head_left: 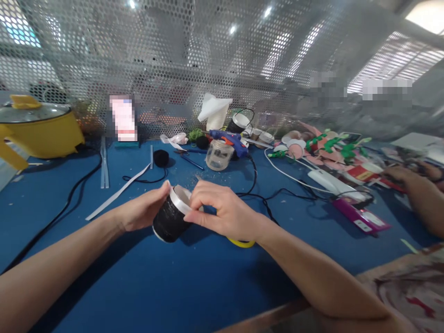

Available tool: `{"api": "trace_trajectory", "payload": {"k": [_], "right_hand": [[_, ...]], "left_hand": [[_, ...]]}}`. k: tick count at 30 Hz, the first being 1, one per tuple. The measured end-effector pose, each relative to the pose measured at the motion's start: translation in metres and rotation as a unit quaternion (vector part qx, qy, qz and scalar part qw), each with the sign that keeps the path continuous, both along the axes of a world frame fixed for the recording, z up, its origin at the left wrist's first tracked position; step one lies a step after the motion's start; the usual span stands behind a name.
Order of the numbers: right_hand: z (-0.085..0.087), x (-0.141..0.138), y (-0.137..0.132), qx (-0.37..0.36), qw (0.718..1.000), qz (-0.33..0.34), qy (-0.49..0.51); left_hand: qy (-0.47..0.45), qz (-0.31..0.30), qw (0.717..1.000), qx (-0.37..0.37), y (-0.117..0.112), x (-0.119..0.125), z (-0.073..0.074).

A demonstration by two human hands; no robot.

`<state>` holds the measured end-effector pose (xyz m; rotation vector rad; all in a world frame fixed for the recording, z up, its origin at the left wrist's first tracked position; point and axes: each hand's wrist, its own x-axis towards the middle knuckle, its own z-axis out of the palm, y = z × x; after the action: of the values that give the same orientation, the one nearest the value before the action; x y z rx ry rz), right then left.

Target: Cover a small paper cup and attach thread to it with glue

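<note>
A cup-shaped container (pixel 169 221) wrapped in black cord is tilted above the blue table, its mouth towards the upper right. White ribbon (pixel 179 201) runs round its rim. My left hand (pixel 144 208) is closed on the container's left side, thumb up at the rim. With thumb and fingers pinched, my right hand (pixel 222 208) grips the ribbon at the right of the rim; the fingertips partly hide it. Under my right wrist shows part of a yellow ring (pixel 242 243). Beyond my hands lies a ball of black cord (pixel 161 158), beside a loose white strip (pixel 120 192).
A blue glue gun (pixel 231 138) rests on a clear jar (pixel 219 156). A yellow electric pot (pixel 38 132) stands left. Cables, a white power strip (pixel 335 184) and a purple box (pixel 360 216) lie right. Another person's hands (pixel 402 178) are at the far right, near pink and green craft pieces (pixel 329 148).
</note>
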<state>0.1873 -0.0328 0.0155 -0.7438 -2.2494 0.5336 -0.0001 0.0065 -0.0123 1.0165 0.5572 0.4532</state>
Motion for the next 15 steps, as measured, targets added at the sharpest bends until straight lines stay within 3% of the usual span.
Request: {"api": "trace_trajectory", "payload": {"k": [2,4,10,15], "right_hand": [[-0.001,0.0,0.0,0.03,0.999,0.01,-0.004],[0.0,0.001,0.001,0.032,0.999,0.009,-0.006],[0.002,0.002,0.002,-0.028,0.999,-0.033,-0.015],[-0.004,-0.002,0.001,-0.091,0.991,-0.099,0.015]], "left_hand": [[-0.01,-0.073,0.997,0.001,-0.001,-0.002,0.0],[-0.004,-0.106,0.994,0.029,-0.003,-0.003,0.001],[0.064,-0.023,0.991,0.118,-0.008,0.002,0.007],[0.142,0.028,0.969,0.202,-0.012,0.009,0.007]]}}
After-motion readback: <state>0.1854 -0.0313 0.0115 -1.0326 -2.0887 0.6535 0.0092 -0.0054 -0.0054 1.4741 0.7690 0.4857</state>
